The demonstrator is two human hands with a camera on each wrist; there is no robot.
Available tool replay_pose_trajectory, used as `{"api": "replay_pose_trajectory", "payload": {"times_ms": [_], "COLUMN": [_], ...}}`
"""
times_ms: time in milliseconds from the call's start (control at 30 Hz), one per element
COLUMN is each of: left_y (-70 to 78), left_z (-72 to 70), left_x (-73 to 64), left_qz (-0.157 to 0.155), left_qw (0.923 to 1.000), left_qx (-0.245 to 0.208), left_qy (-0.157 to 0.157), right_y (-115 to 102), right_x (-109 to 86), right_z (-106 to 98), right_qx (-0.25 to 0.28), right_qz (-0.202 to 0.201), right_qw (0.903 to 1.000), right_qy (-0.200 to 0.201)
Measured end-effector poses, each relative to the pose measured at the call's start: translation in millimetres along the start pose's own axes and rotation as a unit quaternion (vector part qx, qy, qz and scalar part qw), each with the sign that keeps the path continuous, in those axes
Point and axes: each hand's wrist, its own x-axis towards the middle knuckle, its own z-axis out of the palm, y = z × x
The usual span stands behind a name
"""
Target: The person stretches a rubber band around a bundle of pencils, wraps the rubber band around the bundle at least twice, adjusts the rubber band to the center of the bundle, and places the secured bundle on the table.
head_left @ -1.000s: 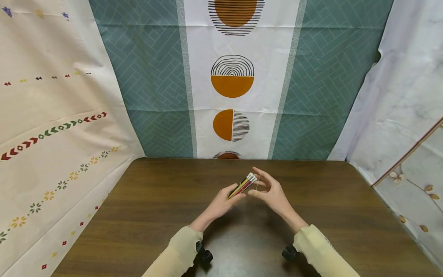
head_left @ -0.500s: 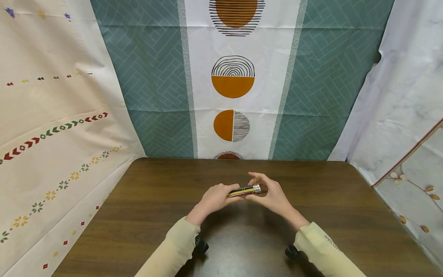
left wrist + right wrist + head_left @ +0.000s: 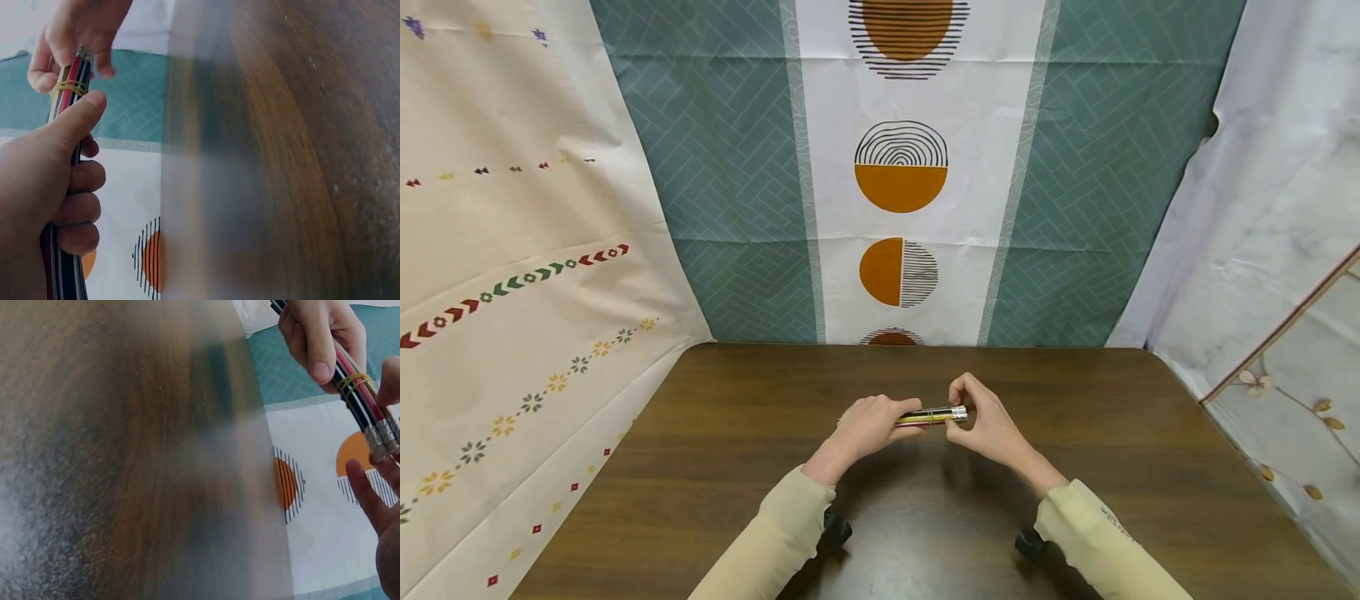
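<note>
A bundle of pencils [image 3: 934,417], striped black, yellow and red with silvery eraser ends, lies nearly level above the table in the head view. My left hand [image 3: 868,427] grips it from the left, thumb along the pencils and fingers curled around them in the left wrist view. A yellowish rubber band [image 3: 353,382] circles the bundle between that hand and the eraser ends. Around the eraser end is my right hand [image 3: 988,425], its fingers bent and spread. One fingertip seems to touch the ends in the right wrist view; whether it presses them is unclear.
A dark brown wooden table [image 3: 737,442] spreads beneath both hands. Behind it hangs a teal and white patterned cloth [image 3: 737,208], with pale cloths at both sides. Black wrist devices [image 3: 1030,544] sit under the sleeves.
The bundle has turned from slanting upward to nearly level. The rubber band stretched across my right fingers is now off them, and those fingers have bent in near the eraser ends.
</note>
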Motion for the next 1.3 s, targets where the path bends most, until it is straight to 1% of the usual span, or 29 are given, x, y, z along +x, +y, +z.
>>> {"api": "replay_pose_trajectory", "payload": {"times_ms": [133,300,400,533,633,700,800,867,933,1000,1067,1133,1200,1300], "left_y": [-0.7,-0.5,0.6,0.1,-3.2,-6.7,-13.8,-18.5,-22.7,-25.1,-25.9,-25.2,-23.9,-20.8], "left_z": [-1.7,-5.0,-6.7,-7.6,-8.1,-9.5,-11.6,-12.4,-11.5,-9.9,-7.4,-4.9,-2.2,1.3], "left_x": [1.1,2.8,3.9,4.5,3.4,1.5,-2.8,-6.0,-8.8,-10.5,-10.8,-10.8,-10.8,-11.0], "left_qz": [0.012,0.028,0.036,0.038,0.032,0.025,0.001,-0.012,-0.016,-0.011,0.0,0.003,-0.003,-0.025], "left_qw": [0.9999,0.9995,0.9993,0.9979,0.995,0.9929,0.9906,0.9905,0.9907,0.9917,0.9918,0.9907,0.9875,0.9793], "left_qx": [-0.001,-0.001,-0.014,-0.048,-0.083,-0.1,-0.113,-0.111,-0.115,-0.119,-0.126,-0.136,-0.156,-0.197], "left_qy": [0.011,0.011,0.002,-0.021,-0.044,-0.058,-0.077,-0.08,-0.07,-0.047,-0.018,0.007,0.025,0.04], "right_y": [-10,-11,-11,-12,-9,0,17,28,33,36,37,38,37,36], "right_x": [0.6,3.2,4.2,3.5,1.9,0.6,-1.8,-3.7,-5.5,-6.7,-7.3,-7.4,-7.8,-8.8], "right_z": [-4,-4,-4,-6,-8,-8,-9,-10,-11,-10,-9,-7,-5,-3], "right_qx": [0.021,0.032,0.031,0.047,0.066,0.076,0.108,0.134,0.166,0.184,0.19,0.187,0.179,0.174], "right_qz": [0.002,0.0,-0.01,0.0,0.018,0.031,0.048,0.058,0.059,0.053,0.047,0.039,0.034,0.033], "right_qw": [0.9996,0.9989,0.9985,0.9974,0.9954,0.9936,0.9893,0.9851,0.9798,0.9762,0.9747,0.9759,0.9783,0.9811], "right_qy": [-0.02,-0.035,-0.044,-0.055,-0.067,-0.077,-0.086,-0.09,-0.095,-0.102,-0.108,-0.106,-0.098,-0.079]}}
